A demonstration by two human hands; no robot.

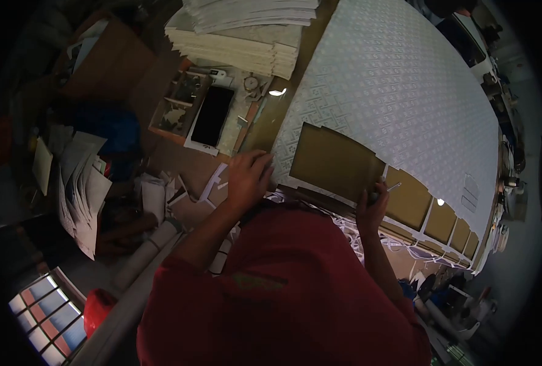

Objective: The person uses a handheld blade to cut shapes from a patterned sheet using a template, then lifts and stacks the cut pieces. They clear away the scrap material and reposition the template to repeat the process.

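Observation:
A large white sheet [368,91] with an embossed repeating pattern covers the sloping worktable. Along its near edge, pieces are cut out, and the olive-brown table surface [332,161] shows through. My left hand [249,178] rests at the table's near left corner beside the sheet, fingers stretched forward and close together, with nothing visible in them. On the right, my right hand [372,210] is closed around a slim tool [394,186] that looks like a craft knife. Its thin, light-coloured end points to the right over the cut-out area; its handle is mostly hidden by the fingers.
Stacked pale sheets [237,46] lie at the back left. Below them are a black phone [213,116], a wooden compartment box [179,104] and a watch [251,83]. White offcut strips [399,244] hang along the near edge. Long rolls [146,256] lean at the lower left.

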